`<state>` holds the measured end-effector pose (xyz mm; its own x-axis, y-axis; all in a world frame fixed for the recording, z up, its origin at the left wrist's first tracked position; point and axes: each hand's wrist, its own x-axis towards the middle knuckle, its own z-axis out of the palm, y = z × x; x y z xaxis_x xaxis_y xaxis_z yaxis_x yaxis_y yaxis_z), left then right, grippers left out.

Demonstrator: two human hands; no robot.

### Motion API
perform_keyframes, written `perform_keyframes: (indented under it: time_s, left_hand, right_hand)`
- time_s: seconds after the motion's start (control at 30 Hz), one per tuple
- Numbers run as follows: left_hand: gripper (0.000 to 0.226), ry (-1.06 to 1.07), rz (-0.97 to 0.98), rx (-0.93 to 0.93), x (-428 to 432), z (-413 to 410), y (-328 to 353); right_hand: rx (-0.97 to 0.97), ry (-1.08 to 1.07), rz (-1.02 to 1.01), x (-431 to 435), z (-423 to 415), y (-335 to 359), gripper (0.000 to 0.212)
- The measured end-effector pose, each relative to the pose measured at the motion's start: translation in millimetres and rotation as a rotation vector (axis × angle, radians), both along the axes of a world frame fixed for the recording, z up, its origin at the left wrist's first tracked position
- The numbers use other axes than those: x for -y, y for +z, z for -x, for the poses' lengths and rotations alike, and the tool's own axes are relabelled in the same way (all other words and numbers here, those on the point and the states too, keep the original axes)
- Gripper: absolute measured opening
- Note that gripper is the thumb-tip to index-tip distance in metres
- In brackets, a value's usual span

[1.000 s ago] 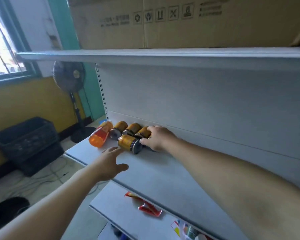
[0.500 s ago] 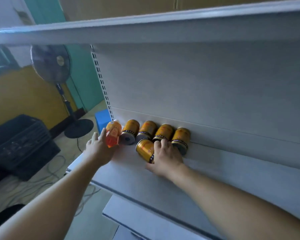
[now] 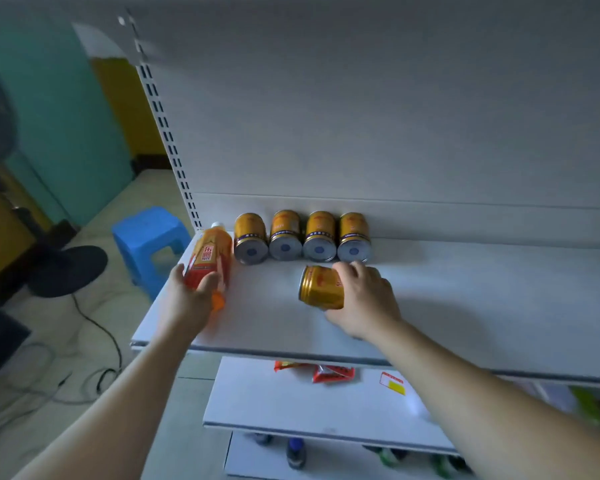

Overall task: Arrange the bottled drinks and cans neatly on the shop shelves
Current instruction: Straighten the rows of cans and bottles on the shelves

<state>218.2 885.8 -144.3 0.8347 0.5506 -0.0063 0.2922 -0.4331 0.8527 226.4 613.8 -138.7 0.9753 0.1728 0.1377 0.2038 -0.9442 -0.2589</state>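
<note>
Gold metal drink cans (image 3: 317, 237), four of them, lie on their sides in a row on the white metal shelf (image 3: 465, 306). They sit against its back panel, side by side, with their round silver ends facing you.

A fifth gold metal can (image 3: 321, 285) lies on its side just in front of that row, near its right end. Your right hand (image 3: 364, 299) grips it, the fingers curled over the top of the can and the thumb on the near side.

Your left hand (image 3: 184, 303) holds an orange plastic drink bottle with a red label (image 3: 208, 258) at the left end of the shelf, just beside the leftmost can. The fingers are wrapped round its lower half, and its white cap points towards the back panel. It appears to be tilted, though you cannot tell whether it touches the shelf.

Below, a lower white shelf (image 3: 291, 403) carries red snack packets (image 3: 331, 373). A blue plastic stool (image 3: 149, 230) stands on the floor to the left.
</note>
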Motion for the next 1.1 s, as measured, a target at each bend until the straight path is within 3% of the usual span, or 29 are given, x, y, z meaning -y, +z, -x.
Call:
perform_keyframes:
  time_s: [0.1, 0.17, 0.27, 0.37, 0.47, 0.6, 0.7, 0.77, 0.83, 0.93, 1.1]
  left_hand:
    - [0.038, -0.045, 0.065, 0.179, 5.9, 20.4, -6.7]
    - [0.046, -0.039, 0.168, 0.227, 6.0, 28.9, -9.0]
    - [0.041, 0.001, 0.331, 0.284, 9.8, 39.5, -11.0]
    - [0.033, 0.047, 0.671, 0.311, 23.4, 46.6, -3.3]
    - [0.031, -0.171, 1.067, 0.291, 50.8, 48.8, 11.4]
    - [0.059, -0.487, 1.349, 0.209, 109.4, 49.8, 32.1]
    - [0.094, -0.652, 1.369, 0.126, 160.7, 51.7, 44.6]
    - [0.110, -0.752, 1.366, 0.068, 201.3, 54.7, 48.1]
    - [0.103, -0.789, 1.415, 0.003, 247.2, 60.2, 53.8]
    - [0.068, -0.800, 1.417, -0.113, 323.4, 68.3, 67.0]
    - [0.071, -0.948, 1.193, -0.161, 459.5, 90.2, 80.0]
  right_hand:
    - [0.127, -0.041, -0.173, 7.1, 16.0, -11.7, 0.071]
    - [0.148, -0.131, -0.285, 13.4, 21.0, -15.5, 0.074]
    - [0.025, -0.308, -0.534, 23.4, 23.8, -14.3, 0.064]
    - [-0.077, -0.434, -0.773, 34.1, 28.4, -10.2, 0.054]
    - [-0.109, -0.501, -1.084, 44.6, 36.3, -1.3, 0.053]
    - [-0.166, -0.472, -1.564, 70.7, 49.5, 17.4, 0.044]
    - [-0.259, -0.461, -1.810, 110.6, 67.5, 35.8, 0.026]
    - [-0.300, -0.453, -1.892, 146.6, 82.4, 44.1, 0.032]
    - [-0.289, -0.458, -1.930, 184.9, 100.0, 52.7, 0.052]
    - [-0.174, -0.539, -1.954, 248.7, 128.4, 66.3, 0.072]
    - [0.082, -0.679, -1.878, 365.5, 182.1, 80.2, 0.056]
